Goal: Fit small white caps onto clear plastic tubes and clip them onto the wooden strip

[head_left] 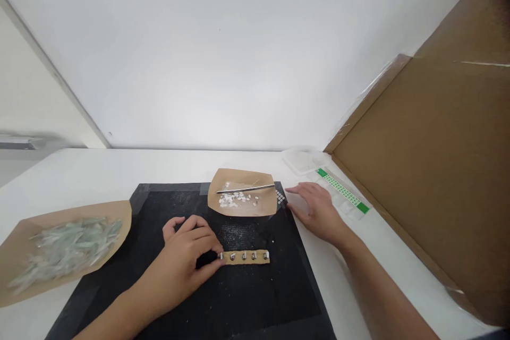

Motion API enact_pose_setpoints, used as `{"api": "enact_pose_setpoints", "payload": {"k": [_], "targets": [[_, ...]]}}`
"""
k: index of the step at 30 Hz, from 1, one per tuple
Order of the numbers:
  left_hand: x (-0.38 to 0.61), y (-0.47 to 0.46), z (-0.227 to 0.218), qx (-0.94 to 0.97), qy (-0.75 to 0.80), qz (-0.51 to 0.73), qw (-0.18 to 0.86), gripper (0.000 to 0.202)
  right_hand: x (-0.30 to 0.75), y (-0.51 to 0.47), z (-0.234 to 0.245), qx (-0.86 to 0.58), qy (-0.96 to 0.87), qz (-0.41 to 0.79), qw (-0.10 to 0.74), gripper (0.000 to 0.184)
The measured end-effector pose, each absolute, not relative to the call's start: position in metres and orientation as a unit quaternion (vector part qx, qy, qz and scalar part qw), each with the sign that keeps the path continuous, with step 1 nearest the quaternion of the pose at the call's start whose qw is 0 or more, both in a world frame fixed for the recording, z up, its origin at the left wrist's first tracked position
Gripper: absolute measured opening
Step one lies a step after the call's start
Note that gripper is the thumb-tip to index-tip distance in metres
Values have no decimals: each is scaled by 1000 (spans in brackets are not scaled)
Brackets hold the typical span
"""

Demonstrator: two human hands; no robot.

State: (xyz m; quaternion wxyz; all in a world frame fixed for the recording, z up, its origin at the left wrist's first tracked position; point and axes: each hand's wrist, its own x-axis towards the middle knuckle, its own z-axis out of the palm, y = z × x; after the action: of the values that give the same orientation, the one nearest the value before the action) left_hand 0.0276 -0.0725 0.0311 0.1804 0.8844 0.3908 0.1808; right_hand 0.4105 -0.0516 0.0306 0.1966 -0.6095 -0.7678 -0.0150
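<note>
A narrow tan strip (249, 261) lies on the black mat (239, 303), with several small shiny metal pieces (244, 256) in a row along it. The thumb and index finger of my left hand (191, 252) pinch the strip's left end, around the leftmost piece. White bits sit on some of the metal pieces; their kind is too small to tell. At the mat's right edge, my right hand (319, 212) has its thumb and index finger apart, beside a small patch of white oval dots (280, 197). I see nothing between those fingers.
Behind the strip, a cardboard tray (215, 207) holds loose white bits and a thin dark stick (245, 189). Another cardboard tray (119, 212) with clear bags stands left. On the right are a green-and-white strip (342, 190), a clear plastic lid (300, 161) and a cardboard box (430, 170).
</note>
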Motion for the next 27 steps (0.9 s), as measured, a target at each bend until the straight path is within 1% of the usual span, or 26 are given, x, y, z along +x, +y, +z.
{"api": "enact_pose_setpoints", "payload": {"k": [2, 5, 7, 12, 14, 17, 20, 23, 27], "targets": [[27, -73, 32, 882, 395, 186, 175, 11, 391, -52, 28, -573, -795, -4, 201, 42], [28, -74, 32, 881, 397, 194, 167, 15, 367, -54, 25, -539, -810, 0, 231, 35], [28, -74, 31, 880, 399, 195, 167, 15, 356, -55, 25, -532, -810, 4, 246, 34], [27, -73, 28, 878, 404, 197, 165, 18, 343, -58, 28, -503, -837, 39, 210, 39], [27, -73, 28, 879, 402, 200, 163, 19, 349, -57, 29, -516, -830, 28, 209, 39], [26, -73, 31, 880, 401, 198, 161, 20, 364, -53, 29, -580, -784, 0, 223, 39], [26, -74, 34, 880, 402, 200, 153, 23, 376, -50, 24, -665, -707, -22, 239, 48], [26, -74, 33, 878, 406, 210, 141, 32, 378, -49, 17, -700, -671, -65, 238, 61], [24, -75, 32, 872, 415, 219, 140, 48, 374, -49, 11, -691, -686, -66, 219, 67]]}}
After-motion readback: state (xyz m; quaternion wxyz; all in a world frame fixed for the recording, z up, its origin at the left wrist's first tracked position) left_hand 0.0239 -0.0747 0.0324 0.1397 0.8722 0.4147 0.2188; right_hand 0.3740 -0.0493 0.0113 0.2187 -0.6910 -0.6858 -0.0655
